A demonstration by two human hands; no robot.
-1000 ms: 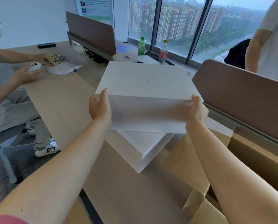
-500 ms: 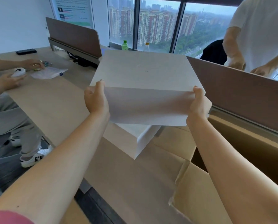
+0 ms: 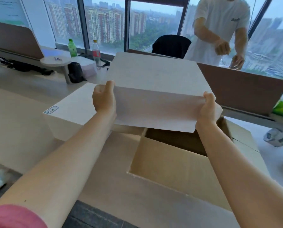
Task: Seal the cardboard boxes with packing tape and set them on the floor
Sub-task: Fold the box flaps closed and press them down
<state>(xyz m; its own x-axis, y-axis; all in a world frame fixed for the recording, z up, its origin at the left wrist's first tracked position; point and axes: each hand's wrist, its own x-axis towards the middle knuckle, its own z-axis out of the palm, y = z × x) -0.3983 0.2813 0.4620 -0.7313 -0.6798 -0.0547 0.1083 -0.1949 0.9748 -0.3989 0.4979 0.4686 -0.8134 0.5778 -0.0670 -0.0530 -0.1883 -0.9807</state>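
Since half a second ago, the white box point(image 3: 153, 89) has swung to the right and now hangs over the open cardboard box point(image 3: 170, 165) instead of over the second white box point(image 3: 75, 107) it came off. That second one sits on the desk point(image 3: 14, 137), just left of the cardboard box, with a small label on its near corner.

Grip-wise, the left hand point(image 3: 103, 97) is wrapped round the near left corner, thumb on top, and the right hand point(image 3: 209, 107) does the same on the near right corner. Both are clamped on the white box, which hangs tilted, clear of the cardboard.

As for progress, honestly it looks early. The cardboard box has its flaps folded out, and what shows of the inside looks empty, so my guess is this is still the loading stage. No tape on any flap, and I can't spot a tape roll anywhere. Nothing has reached the floor that I can see. Still left: load it, close the flaps, tape, set down.
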